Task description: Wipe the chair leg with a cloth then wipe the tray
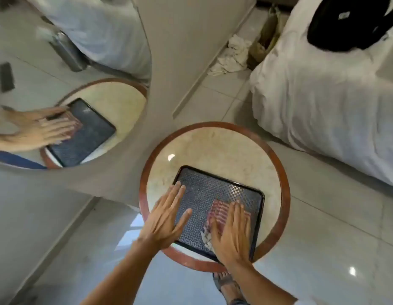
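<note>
Tray (215,194): dark, rectangular, patterned surface, lying flat on the round tabletop (213,146) with the reddish wooden rim, toward the person's near side. The cloth (219,209), striped red and white, lies inside the tray on its right half. The right hand (231,234) rests flat on the cloth, fingers (235,211) straight and together, pressing rather than grasping. The left hand (167,219) lies flat on the tray's left edge, fingers extended and released, judged to be steadying the tray. No chair leg is in view. Judgement: the tray-wiping step is in hand. The far and left portions of the tray lie uncovered by the cloth; the next move calls for sliding the cloth across them under even pressure while the left hand keeps the tray from shifting.
</note>
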